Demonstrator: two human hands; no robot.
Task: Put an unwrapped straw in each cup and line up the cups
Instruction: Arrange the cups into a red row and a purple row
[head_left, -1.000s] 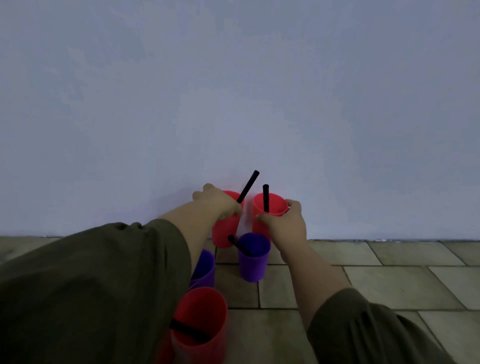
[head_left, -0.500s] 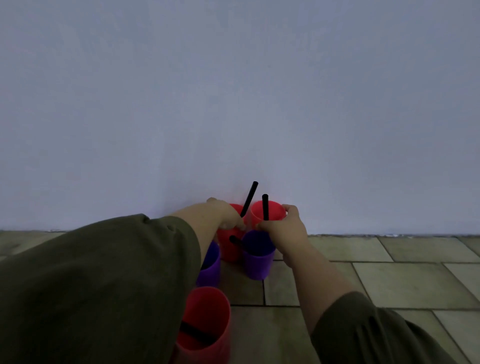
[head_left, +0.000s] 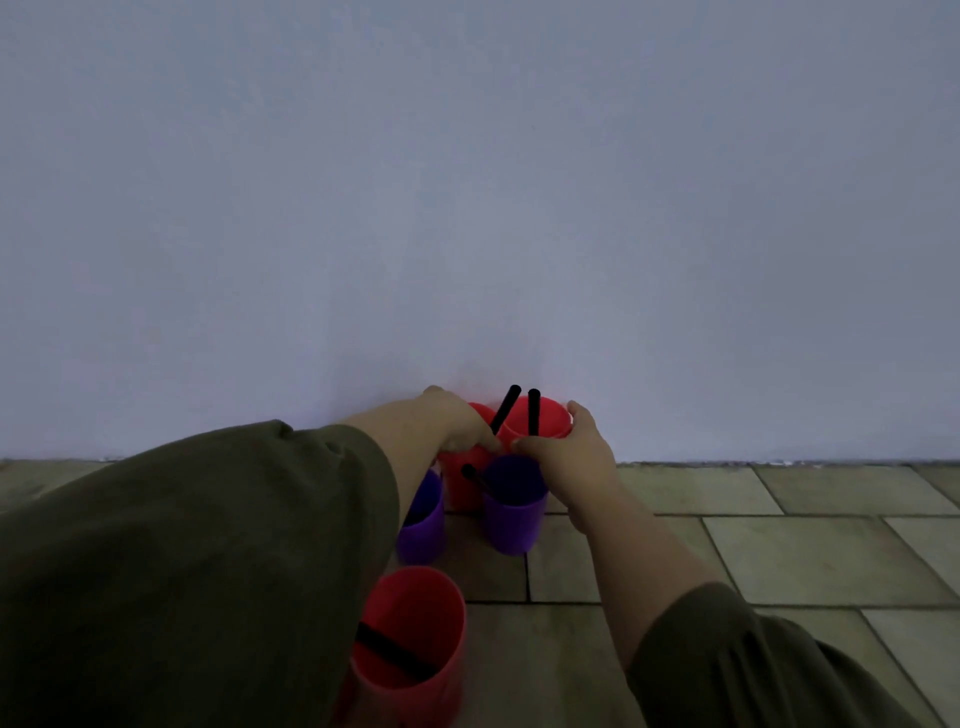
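Note:
Two red cups stand side by side against the wall, each with a black straw. My left hand (head_left: 454, 423) grips the left red cup (head_left: 465, 480), and my right hand (head_left: 569, 449) grips the right red cup (head_left: 545, 418). In front of them stands a purple cup (head_left: 514, 522) with a black straw (head_left: 475, 478) leaning over its left rim. A second purple cup (head_left: 423, 527) sits to its left, partly behind my left sleeve. Nearest me is a third red cup (head_left: 415, 644) with a black straw (head_left: 395, 652) lying inside.
A plain pale wall (head_left: 467, 208) rises straight behind the cups. The floor is beige tile (head_left: 779, 545) stretching to the right. My dark green sleeves fill the lower left and lower right of the view.
Both hands have brought the two red cups down and closer together against the wall. The straws now stand nearly side by side.

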